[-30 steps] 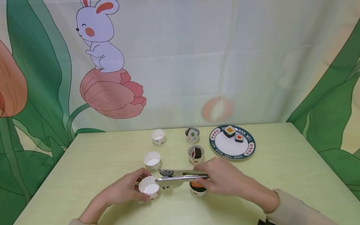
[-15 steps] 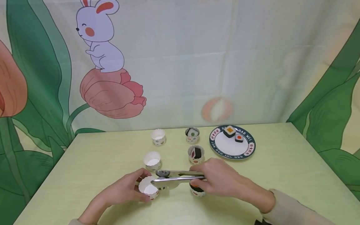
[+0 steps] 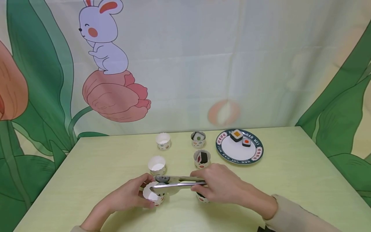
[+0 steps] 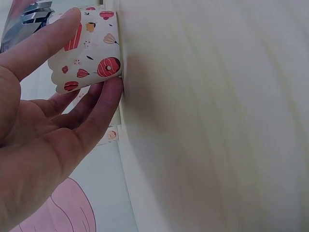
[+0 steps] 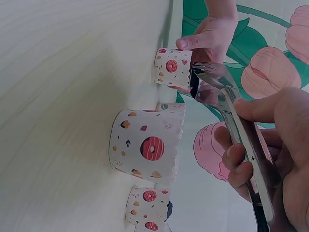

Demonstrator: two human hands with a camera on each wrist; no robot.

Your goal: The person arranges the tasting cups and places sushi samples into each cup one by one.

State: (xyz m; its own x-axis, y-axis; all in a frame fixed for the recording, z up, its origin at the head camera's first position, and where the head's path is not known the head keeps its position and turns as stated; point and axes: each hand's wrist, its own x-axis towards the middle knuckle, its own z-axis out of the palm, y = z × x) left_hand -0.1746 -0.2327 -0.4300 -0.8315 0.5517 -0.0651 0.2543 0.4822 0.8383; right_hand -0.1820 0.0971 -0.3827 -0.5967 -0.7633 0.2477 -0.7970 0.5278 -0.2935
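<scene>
My left hand (image 3: 130,194) grips a white paper baking cup (image 3: 149,195) with scalloped rim, standing on the table. In the left wrist view, thumb and fingers hold the printed cup (image 4: 91,53) from both sides. My right hand (image 3: 224,185) holds shiny metal tongs (image 3: 181,185), their ends at that cup's rim. A dark piece (image 5: 195,81) shows at the tongs' ends in the right wrist view; it is mostly hidden, so its kind is unclear. Below my right hand stands another baking cup (image 3: 203,198), partly covered by the hand.
Two bare-bottomed baking cups (image 3: 157,166) stand behind the left one. Further right, one cup (image 3: 202,160) holds a black-and-white sushi piece and another cup (image 3: 198,140) a green-centred one. A plate (image 3: 236,156) bears two sushi pieces (image 3: 236,135). A printed curtain (image 3: 185,64) hangs behind.
My right hand has moved left with the tongs, bringing their ends from beside the cup to over its rim. The left hand and its cup have stayed in place.
</scene>
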